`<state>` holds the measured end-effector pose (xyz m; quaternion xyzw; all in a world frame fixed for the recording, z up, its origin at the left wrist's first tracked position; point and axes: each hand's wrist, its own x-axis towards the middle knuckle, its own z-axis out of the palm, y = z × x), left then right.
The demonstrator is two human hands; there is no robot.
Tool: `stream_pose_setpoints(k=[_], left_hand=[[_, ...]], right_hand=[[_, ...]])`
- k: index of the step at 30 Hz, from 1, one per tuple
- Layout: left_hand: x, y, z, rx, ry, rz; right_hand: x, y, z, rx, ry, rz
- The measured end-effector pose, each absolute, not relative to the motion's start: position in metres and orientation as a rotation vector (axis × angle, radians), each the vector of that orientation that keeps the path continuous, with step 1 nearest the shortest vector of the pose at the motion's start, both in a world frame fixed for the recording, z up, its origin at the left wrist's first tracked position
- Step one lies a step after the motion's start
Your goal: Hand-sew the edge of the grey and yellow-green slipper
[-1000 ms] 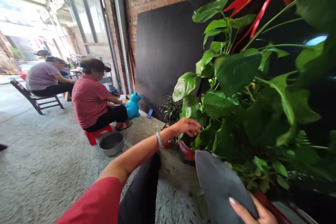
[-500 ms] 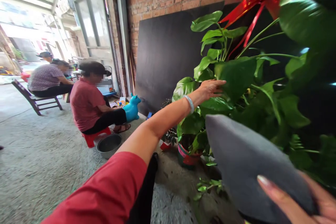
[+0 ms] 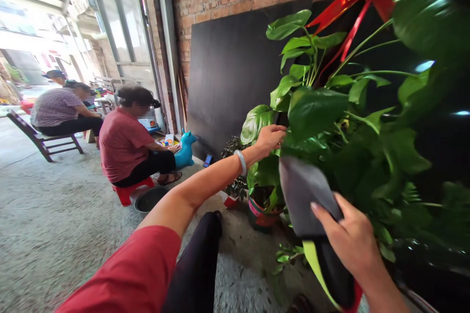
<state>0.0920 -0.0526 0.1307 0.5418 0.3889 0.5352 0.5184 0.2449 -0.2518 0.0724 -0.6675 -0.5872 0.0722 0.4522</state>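
From its red sleeve [image 3: 139,266] at 7 o'clock, the left arm reaches out with a slight elbow bend, the forearm running toward 2 o'clock and wearing a pale bangle [image 3: 241,162]. The left hand [image 3: 270,138] sits back up, just to 3 o'clock of the view's centre, fingers together and curved toward 3 o'clock at the edge of a broad leaf [image 3: 317,112]; I cannot tell whether they pinch it. The right hand [image 3: 348,234] comes in from 5 o'clock, its forearm aimed at 11, gripping a grey pad [image 3: 304,200] with the thumb laid flat along the near face. That pad is at 4 o'clock, in front of the leafy plant [image 3: 370,156], its long axis slanting from 5 to 11 and its narrow tip pointing to 11, just below the left hand. A black section and a lime strip extend from its lower end toward 5 o'clock.
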Motion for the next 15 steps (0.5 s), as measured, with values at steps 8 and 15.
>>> stream_pose_setpoints(k=[8,15], left_hand=[[0.112,-0.075,0.062,1.037,0.988,1.247],[0.119,-0.079,0.04,1.18,0.904,1.137]], right_hand=[[0.275,-0.257,0.101,-1.7,-1.197,-0.255],[0.272,-0.274,0.03,-1.651,-1.294,0.37]])
